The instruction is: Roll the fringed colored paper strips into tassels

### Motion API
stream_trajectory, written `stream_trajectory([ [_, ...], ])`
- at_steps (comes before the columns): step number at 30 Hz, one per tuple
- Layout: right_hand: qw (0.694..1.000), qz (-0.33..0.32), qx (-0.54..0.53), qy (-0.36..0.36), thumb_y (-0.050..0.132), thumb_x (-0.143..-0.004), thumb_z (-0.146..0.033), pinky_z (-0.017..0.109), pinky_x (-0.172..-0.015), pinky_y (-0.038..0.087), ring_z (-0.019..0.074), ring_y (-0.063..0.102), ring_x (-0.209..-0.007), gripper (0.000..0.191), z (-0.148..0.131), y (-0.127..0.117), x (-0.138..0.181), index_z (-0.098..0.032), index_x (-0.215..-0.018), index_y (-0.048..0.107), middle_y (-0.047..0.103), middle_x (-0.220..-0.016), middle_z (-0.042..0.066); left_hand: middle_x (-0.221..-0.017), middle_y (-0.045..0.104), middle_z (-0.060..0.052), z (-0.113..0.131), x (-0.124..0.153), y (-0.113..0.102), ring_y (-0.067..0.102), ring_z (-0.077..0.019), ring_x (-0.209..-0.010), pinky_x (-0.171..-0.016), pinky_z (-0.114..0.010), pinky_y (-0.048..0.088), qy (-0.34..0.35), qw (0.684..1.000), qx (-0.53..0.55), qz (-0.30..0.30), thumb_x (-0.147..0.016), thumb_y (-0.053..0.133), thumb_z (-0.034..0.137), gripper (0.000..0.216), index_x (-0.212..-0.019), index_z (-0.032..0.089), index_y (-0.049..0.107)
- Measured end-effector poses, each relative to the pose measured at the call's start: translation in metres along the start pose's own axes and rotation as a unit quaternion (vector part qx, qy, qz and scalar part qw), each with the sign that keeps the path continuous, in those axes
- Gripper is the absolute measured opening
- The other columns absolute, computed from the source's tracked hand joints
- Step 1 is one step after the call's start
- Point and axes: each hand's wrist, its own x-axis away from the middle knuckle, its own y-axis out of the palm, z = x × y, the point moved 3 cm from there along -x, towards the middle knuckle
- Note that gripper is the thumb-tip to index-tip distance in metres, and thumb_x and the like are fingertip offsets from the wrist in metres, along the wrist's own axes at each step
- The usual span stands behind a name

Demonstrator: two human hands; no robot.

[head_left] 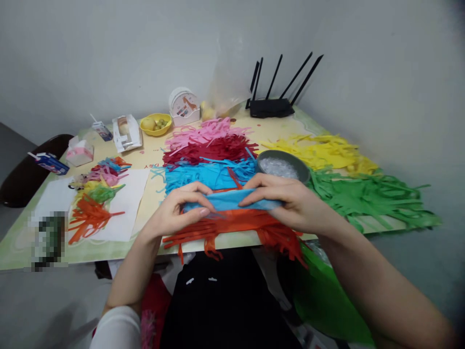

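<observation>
Between my hands a folded strip of blue tissue paper [228, 199] is stretched level above the table's near edge. My left hand [185, 206] pinches its left end with thumb and fingers. The right end is in my right hand [281, 198], fingers curled over it. Right beneath lies orange fringed paper [247, 222], its cut strands hanging over the edge. Farther back are piles of blue fringe [203, 174], dark red fringe [214, 149] and pink fringe [210, 132]. Behind my right hand stands a grey bowl [303, 167] of clear, shiny material.
Yellow fringe [327, 150] and green fringe [370, 196] cover the right side. A black router [272, 107] stands at the back. On the left are multicoloured tassels [96, 213] on white paper, drink cartons [51, 163] and a yellow fruit dish [156, 130].
</observation>
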Motion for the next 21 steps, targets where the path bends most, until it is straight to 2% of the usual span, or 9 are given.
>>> stream_trajectory([
  [3, 1.000, -0.019, 0.006, -0.006, 0.047, -0.079, -0.006, 0.027, -0.078, 0.050, 0.0165, 0.064, -0.087, 0.035, -0.003, 0.001, -0.001, -0.021, -0.097, 0.073, 0.066, -0.099, 0.007, -0.107, 0.070, -0.008, -0.002, -0.003, 0.004, 0.065, -0.0211, -0.097, -0.083, -0.031, 0.050, -0.046, 0.998, 0.006, 0.030, -0.086, 0.066, 0.033, 0.028, -0.110, 0.020, 0.068],
  [4, 1.000, -0.024, 0.004, -0.007, 0.048, -0.081, -0.009, 0.027, -0.077, 0.050, 0.0169, 0.064, -0.087, 0.031, -0.004, 0.002, -0.001, -0.020, -0.098, 0.072, 0.066, -0.099, 0.008, -0.101, 0.071, -0.007, -0.004, -0.004, 0.006, 0.065, -0.0195, -0.091, -0.079, -0.029, 0.050, -0.074, 0.997, -0.001, 0.034, -0.085, 0.066, 0.033, 0.027, -0.109, 0.019, 0.067],
  [6, 1.000, -0.024, -0.003, 0.003, 0.052, -0.086, -0.016, 0.027, -0.076, 0.050, 0.0172, 0.064, -0.084, 0.021, -0.007, 0.004, -0.001, -0.020, -0.094, 0.071, 0.067, -0.095, 0.008, -0.083, 0.070, -0.003, -0.008, -0.006, 0.009, 0.063, -0.0150, -0.073, -0.066, -0.025, 0.049, -0.123, 0.992, -0.013, 0.039, -0.086, 0.065, 0.034, 0.019, -0.094, 0.017, 0.068],
  [8, 0.999, 0.002, 0.003, 0.045, 0.055, -0.090, -0.022, 0.027, -0.074, 0.050, 0.0176, 0.065, -0.082, 0.015, -0.008, 0.006, -0.001, -0.020, -0.092, 0.069, 0.070, -0.090, 0.007, -0.071, 0.065, 0.000, -0.011, -0.006, 0.010, 0.059, -0.0117, -0.062, -0.058, -0.022, 0.045, -0.147, 0.988, -0.012, 0.046, -0.087, 0.064, 0.034, 0.019, -0.081, 0.016, 0.065],
  [12, 0.986, 0.054, 0.032, 0.152, 0.060, -0.089, -0.026, 0.028, -0.075, 0.050, 0.0199, 0.068, -0.088, 0.018, -0.003, 0.012, 0.002, -0.020, -0.105, 0.067, 0.073, -0.100, 0.007, -0.067, 0.061, 0.002, -0.014, -0.003, 0.010, 0.059, -0.0108, -0.058, -0.055, -0.021, 0.045, -0.154, 0.985, 0.013, 0.072, -0.083, 0.069, 0.033, 0.020, -0.079, 0.016, 0.058],
  [14, 0.985, 0.051, 0.026, 0.164, 0.061, -0.088, -0.027, 0.028, -0.074, 0.050, 0.0196, 0.067, -0.084, 0.011, -0.001, 0.016, 0.004, -0.019, -0.092, 0.069, 0.073, -0.092, 0.006, -0.067, 0.059, 0.003, -0.017, -0.001, 0.011, 0.060, -0.0107, -0.056, -0.054, -0.021, 0.046, -0.160, 0.982, 0.044, 0.089, -0.081, 0.071, 0.033, 0.024, -0.077, 0.018, 0.053],
  [16, 0.982, 0.059, 0.003, 0.179, 0.061, -0.088, -0.028, 0.027, -0.071, 0.051, 0.0182, 0.066, -0.077, 0.014, 0.001, 0.019, 0.006, -0.019, -0.080, 0.067, 0.071, -0.082, 0.005, -0.067, 0.060, 0.004, -0.019, 0.001, 0.012, 0.063, -0.0113, -0.056, -0.054, -0.022, 0.048, -0.164, 0.976, 0.096, 0.103, -0.080, 0.071, 0.032, 0.030, -0.073, 0.019, 0.045],
  [18, 0.971, 0.077, -0.051, 0.219, 0.061, -0.088, -0.030, 0.026, -0.063, 0.052, 0.0164, 0.066, -0.067, 0.014, 0.004, 0.022, 0.010, -0.019, -0.081, 0.065, 0.071, -0.075, 0.003, -0.066, 0.062, 0.003, -0.022, 0.003, 0.014, 0.065, -0.0126, -0.056, -0.055, -0.023, 0.050, -0.168, 0.968, 0.154, 0.102, -0.081, 0.070, 0.032, 0.032, -0.073, 0.020, 0.041],
  [21, 0.945, 0.104, -0.148, 0.274, 0.063, -0.087, -0.032, 0.023, -0.052, 0.052, 0.0143, 0.065, -0.054, 0.013, 0.010, 0.030, 0.017, -0.020, -0.089, 0.065, 0.070, -0.068, 0.000, -0.063, 0.065, 0.002, -0.027, 0.006, 0.017, 0.066, -0.0142, -0.055, -0.055, -0.025, 0.053, -0.176, 0.960, 0.199, 0.092, -0.083, 0.067, 0.032, 0.020, -0.085, 0.018, 0.054],
])
